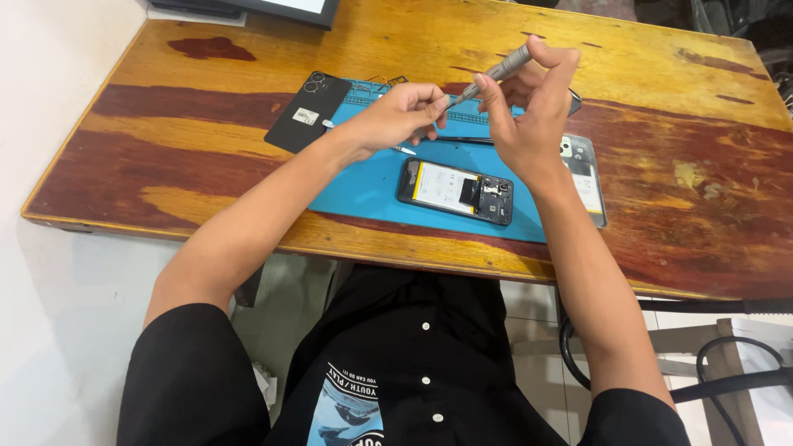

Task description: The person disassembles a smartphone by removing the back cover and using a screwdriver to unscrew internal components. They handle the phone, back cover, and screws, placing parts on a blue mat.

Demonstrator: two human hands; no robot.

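Basically right hand grips a slim grey metal screwdriver by the handle, held up over the blue mat, left hand pinching its tip end. Below the hands an opened black phone lies flat on the mat, battery and boards showing. Black back cover sits left, clear case right, all on the wooden table

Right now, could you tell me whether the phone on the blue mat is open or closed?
Open. The phone lies on the blue mat with its battery and circuit board exposed; a black back cover lies apart at the mat's left.
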